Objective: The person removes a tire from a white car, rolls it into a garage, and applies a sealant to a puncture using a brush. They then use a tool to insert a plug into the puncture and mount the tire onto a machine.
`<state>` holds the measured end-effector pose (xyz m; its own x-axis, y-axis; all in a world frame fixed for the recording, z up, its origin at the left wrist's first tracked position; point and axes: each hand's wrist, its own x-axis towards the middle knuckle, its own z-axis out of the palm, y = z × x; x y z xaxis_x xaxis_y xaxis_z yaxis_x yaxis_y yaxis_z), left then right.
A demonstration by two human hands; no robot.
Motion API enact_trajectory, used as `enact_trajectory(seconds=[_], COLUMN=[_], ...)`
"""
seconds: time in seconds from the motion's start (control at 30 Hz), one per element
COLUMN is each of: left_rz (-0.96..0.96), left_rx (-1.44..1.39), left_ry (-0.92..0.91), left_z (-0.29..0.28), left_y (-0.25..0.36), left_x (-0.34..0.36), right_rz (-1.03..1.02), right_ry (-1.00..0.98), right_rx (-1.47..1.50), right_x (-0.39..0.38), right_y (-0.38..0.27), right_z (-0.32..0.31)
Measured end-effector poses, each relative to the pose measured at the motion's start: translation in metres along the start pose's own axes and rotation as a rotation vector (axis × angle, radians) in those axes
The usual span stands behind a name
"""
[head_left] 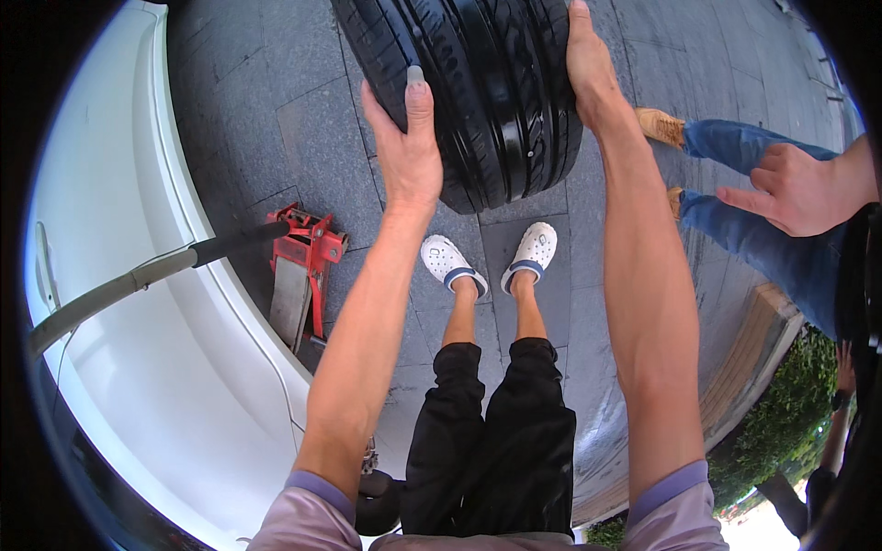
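Observation:
A black car tire (pixel 491 101) stands on its tread in front of me, reaching past the top edge of the view. Both my hands press on it from its two sides. My left hand (pixel 409 151) grips the left edge, its thumb lying up along the tread and the fingers partly hidden. My right hand (pixel 591 69) lies against the right side, and most of its fingers are out of sight. Wet-looking shine shows on the grooved tread. Whether the tire touches the ground cannot be told.
A white car (pixel 129 275) fills the left side. Beside it a red floor jack (pixel 312 243) has its long handle (pixel 138 277) slanting up leftward. At right stands a person in blue jeans (pixel 772 220), one hand (pixel 799 191) pointing. Grey paving (pixel 312 138) and a stone kerb (pixel 758 340) show.

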<state>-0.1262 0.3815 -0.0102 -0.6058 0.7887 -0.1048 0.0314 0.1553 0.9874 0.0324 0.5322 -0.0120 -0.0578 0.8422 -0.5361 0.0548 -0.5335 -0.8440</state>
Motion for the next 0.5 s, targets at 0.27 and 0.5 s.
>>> enact_trajectory(seconds=[0.27,0.5], left_rz=[0.195,0.120], left_rx=[0.232,0.322], left_ry=[0.115,0.142], left_z=[0.026,0.040], left_y=[0.016,0.033], left_x=[0.041,0.076], right_rz=[-1.109,-0.630], right_ry=[0.407,0.167], right_rx=[-0.615,-0.696], right_x=[-0.051,-0.127], right_y=[0.032,0.061], right_z=[-0.002,0.016])
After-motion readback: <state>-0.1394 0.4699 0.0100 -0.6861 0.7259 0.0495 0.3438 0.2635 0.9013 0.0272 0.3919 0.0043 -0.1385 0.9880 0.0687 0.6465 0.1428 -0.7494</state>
